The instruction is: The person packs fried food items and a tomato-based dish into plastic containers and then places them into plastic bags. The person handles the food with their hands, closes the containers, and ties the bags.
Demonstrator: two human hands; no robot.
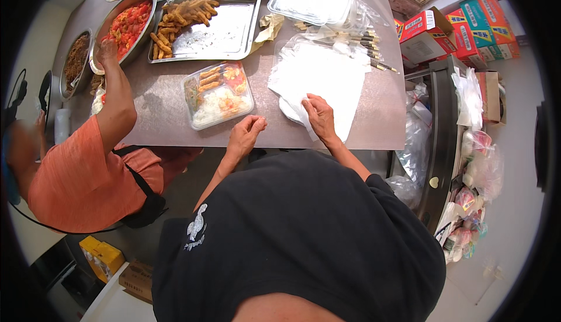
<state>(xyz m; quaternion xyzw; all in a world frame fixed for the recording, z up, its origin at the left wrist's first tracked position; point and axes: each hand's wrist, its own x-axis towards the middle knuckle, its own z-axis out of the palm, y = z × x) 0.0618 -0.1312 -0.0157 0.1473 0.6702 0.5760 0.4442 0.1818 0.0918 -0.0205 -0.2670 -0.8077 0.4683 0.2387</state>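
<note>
My left hand point(246, 137) is at the table's front edge, its fingers drawn together, with nothing plainly visible in them. Just beyond it stands a clear plastic meal box point(218, 95) with rice, fried strips, tomato and egg, and greens under what looks like a clear lid. My right hand point(321, 117) is over the front left part of a stack of thin white bags or sheets point(324, 78); thumb and index finger are close together at the stack, and whether they pinch a sheet cannot be told. Behind the stack lie wrapped chopsticks point(372, 50) and clear plastic lids point(312, 0).
A steel tray point(239, 46) of fried strips and a bowl of tomato and egg point(131, 24) stand at the back left. A co-worker in an orange top point(79, 181) reaches over the bowl from the left. Red boxes point(423, 37) and plastic bags are at the right.
</note>
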